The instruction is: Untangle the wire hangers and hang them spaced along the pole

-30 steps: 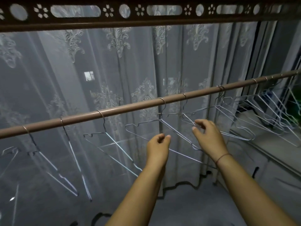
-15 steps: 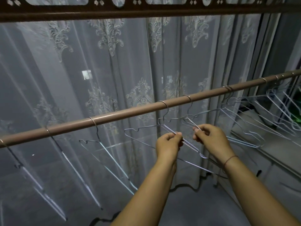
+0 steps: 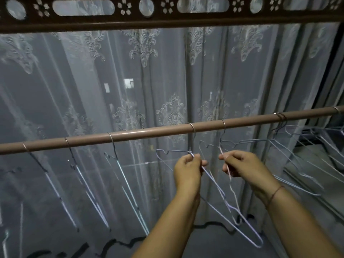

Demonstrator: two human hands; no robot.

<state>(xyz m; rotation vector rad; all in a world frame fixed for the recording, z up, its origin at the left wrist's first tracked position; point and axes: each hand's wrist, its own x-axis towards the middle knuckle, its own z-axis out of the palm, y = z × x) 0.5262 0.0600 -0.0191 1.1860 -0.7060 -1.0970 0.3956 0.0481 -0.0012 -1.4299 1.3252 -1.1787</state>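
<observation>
Wire hangers (image 3: 228, 205) cross just below your grips, arms running down and right; your left hand (image 3: 188, 169) pinches the left one's neck, your right hand (image 3: 243, 164) the right one's.

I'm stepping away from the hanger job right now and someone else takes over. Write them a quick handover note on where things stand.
Hands: the left hand pinches the wire of a hanger hooked near the middle of the pole. The right hand pinches the neighbouring hanger, hooked just to the right.
Their lower ends cross below the hands, so they look not yet separated.
Done: three hangers hang spaced along the pole's left part.
Left: free the held pair, space them, then sort the bunched hangers towards the pole's right end.
</observation>
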